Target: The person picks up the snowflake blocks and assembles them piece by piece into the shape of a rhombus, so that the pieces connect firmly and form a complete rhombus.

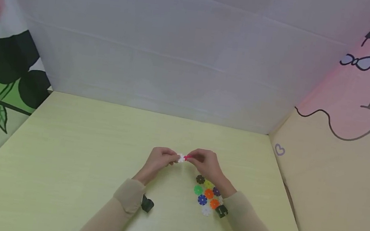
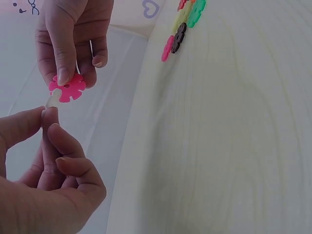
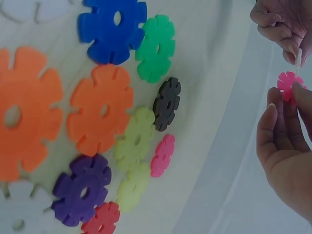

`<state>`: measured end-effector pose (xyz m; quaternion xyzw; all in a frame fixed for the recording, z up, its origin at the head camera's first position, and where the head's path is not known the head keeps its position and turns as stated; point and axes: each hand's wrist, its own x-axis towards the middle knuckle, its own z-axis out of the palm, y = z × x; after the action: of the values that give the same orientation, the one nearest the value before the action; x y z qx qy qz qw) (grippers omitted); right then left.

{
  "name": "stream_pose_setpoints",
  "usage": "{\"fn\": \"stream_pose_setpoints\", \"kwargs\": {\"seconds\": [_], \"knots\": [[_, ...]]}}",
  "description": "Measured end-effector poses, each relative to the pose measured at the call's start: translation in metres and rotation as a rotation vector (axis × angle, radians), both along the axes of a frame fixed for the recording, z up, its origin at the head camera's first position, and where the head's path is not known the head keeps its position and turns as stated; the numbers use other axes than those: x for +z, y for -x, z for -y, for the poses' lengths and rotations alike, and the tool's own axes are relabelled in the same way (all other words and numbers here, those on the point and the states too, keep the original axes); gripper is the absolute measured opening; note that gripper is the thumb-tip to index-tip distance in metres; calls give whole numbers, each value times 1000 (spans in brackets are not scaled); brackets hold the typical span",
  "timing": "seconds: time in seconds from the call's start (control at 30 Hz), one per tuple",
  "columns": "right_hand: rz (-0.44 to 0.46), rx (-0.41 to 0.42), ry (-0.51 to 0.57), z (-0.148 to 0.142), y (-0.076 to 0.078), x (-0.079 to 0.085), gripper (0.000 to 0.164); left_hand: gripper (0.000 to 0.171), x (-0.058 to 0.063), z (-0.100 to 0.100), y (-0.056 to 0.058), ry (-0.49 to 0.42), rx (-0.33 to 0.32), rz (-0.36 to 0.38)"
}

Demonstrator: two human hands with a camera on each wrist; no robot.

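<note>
Above the table, both hands meet with a small notched plastic disc in each. My left hand pinches a white snowflake disc between thumb and forefinger; the left wrist view shows this disc edge-on. A pink snowflake disc is pinched by my right hand, its thumb over one face. The two discs meet at their rims, set crosswise to each other, with the white one at a notch of the pink one. In the right wrist view, my right thumb covers part of the pink disc.
Below my right forearm lies a loose group of flat notched discs, including a blue disc, a green disc, an orange disc, a black disc and a purple disc. A pale wall stands behind the table.
</note>
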<state>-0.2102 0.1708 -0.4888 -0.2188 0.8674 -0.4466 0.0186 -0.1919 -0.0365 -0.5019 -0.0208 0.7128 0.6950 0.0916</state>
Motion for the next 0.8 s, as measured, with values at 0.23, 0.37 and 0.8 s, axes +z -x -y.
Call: {"fn": "stream_pose_setpoints", "kwargs": {"seconds": [0.23, 0.37, 0.8], "knots": [[-34, 13, 9, 7, 0, 2, 10, 15, -2, 4, -1, -41, 40, -25], [-63, 17, 36, 10, 2, -3, 10, 15, -1, 7, -4, -43, 57, -28], [-93, 7, 56, 23, 1, -6, 11, 14, -3, 15, -7, -79, 92, -28]]}}
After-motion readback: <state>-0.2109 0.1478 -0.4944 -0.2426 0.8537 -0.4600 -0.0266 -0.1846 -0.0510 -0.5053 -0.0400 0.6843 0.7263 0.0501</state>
